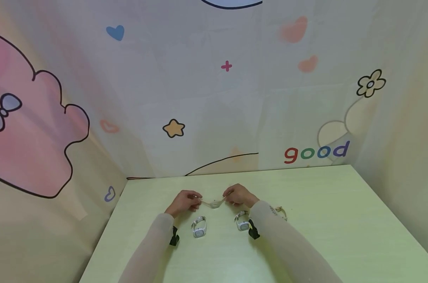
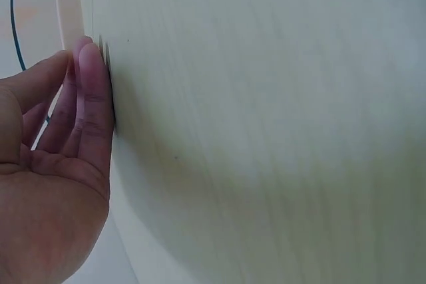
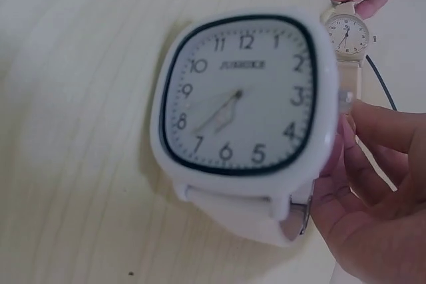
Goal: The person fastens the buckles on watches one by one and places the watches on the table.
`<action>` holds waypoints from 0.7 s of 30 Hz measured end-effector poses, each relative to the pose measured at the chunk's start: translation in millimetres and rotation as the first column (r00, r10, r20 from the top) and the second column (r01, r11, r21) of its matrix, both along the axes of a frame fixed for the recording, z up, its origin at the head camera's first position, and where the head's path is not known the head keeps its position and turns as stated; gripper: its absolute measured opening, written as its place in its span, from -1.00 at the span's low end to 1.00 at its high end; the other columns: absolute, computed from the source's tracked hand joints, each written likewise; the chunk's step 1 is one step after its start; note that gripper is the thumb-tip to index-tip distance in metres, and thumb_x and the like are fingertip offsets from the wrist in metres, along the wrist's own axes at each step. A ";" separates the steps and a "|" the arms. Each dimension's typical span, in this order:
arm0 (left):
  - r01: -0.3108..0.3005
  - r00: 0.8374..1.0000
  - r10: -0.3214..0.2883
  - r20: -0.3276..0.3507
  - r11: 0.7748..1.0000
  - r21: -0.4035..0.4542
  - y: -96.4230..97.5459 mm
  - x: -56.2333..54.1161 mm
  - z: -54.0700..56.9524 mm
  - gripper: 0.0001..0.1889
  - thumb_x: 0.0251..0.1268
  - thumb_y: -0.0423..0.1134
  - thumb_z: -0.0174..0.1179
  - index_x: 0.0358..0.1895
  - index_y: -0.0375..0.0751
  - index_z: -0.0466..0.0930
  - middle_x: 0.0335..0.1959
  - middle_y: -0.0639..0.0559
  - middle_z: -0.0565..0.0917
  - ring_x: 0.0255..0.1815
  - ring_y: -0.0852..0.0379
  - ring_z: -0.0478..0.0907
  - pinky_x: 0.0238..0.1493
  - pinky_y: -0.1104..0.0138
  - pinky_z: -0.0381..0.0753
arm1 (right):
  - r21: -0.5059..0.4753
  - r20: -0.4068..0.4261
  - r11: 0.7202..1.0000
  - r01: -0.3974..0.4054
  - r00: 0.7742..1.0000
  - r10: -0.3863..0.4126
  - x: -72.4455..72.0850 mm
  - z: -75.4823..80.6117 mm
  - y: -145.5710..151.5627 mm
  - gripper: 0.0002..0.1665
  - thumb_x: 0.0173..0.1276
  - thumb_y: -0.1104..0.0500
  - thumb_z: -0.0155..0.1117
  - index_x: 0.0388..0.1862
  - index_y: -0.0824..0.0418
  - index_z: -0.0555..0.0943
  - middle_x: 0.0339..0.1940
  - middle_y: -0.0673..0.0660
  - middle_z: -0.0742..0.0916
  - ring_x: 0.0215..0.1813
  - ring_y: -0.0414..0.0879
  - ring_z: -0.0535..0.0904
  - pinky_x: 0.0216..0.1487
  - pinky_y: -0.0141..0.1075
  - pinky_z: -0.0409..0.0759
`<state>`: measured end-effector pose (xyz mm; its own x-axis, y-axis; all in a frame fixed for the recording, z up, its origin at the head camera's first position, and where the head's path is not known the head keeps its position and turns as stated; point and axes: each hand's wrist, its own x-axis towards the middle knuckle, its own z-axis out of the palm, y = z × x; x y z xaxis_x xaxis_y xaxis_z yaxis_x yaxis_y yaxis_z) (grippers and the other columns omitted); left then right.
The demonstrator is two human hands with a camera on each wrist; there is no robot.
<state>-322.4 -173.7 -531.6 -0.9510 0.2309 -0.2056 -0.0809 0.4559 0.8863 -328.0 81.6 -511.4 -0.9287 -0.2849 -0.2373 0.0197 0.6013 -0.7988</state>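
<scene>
A wristwatch with a round dial and pale strap is stretched between both hands, face up. My left hand pinches one end of the strap; the left wrist view shows that strap between thumb and fingertips. On the other side my right hand pinches the opposite strap end. In the right wrist view the round dial lies beyond the right hand. Nearer that camera stands a white watch with a squarish face, its strap fastened in a loop.
Two white looped watches stand on the table: one below the left hand, another beside the right forearm. A beige-strapped watch is partly hidden behind the right sleeve. A printed curtain hangs along the table's back edge.
</scene>
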 end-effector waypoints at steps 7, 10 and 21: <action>-0.045 0.999 0.045 0.020 0.999 0.023 1.2 -1.0 -0.6 -0.85 0.31 -0.47 0.20 -0.10 -0.42 0.66 -0.31 -0.14 0.76 -0.41 0.17 0.68 -0.31 0.32 0.73 | 0.043 -0.047 0.998 0.044 0.998 -0.042 0.0 -2.3 1.7 -0.84 0.27 0.26 0.35 -0.18 0.22 0.75 -0.31 0.06 0.75 -0.43 -0.19 0.55 -0.41 -0.43 0.51; -0.039 0.999 0.038 0.017 0.998 0.041 1.4 -1.6 -0.4 -0.85 0.29 -0.50 0.20 -0.12 -0.45 0.65 -0.30 -0.17 0.76 -0.38 0.14 0.72 -0.26 0.29 0.74 | 0.063 -0.057 0.996 0.058 0.997 -0.054 0.5 -2.1 2.5 -0.86 0.29 0.21 0.36 -0.20 0.19 0.76 -0.31 0.04 0.76 -0.41 -0.20 0.55 -0.40 -0.45 0.48; -0.003 1.000 0.003 0.014 1.000 0.003 -1.2 -0.4 5.4 -0.87 0.34 -0.47 0.17 -0.13 -0.43 0.64 -0.33 -0.17 0.75 -0.40 0.10 0.73 -0.31 0.29 0.74 | -0.002 -0.050 0.998 0.064 0.997 -0.064 4.2 1.9 6.7 -0.86 0.30 0.19 0.34 -0.24 0.20 0.77 -0.37 0.04 0.78 -0.34 -0.15 0.63 -0.35 -0.42 0.54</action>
<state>-322.8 -174.9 -526.2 -0.9487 0.2286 -0.2183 -0.0949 0.4527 0.8866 -323.8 88.4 -509.4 -0.9558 -0.2242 -0.1904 0.0187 0.5998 -0.7999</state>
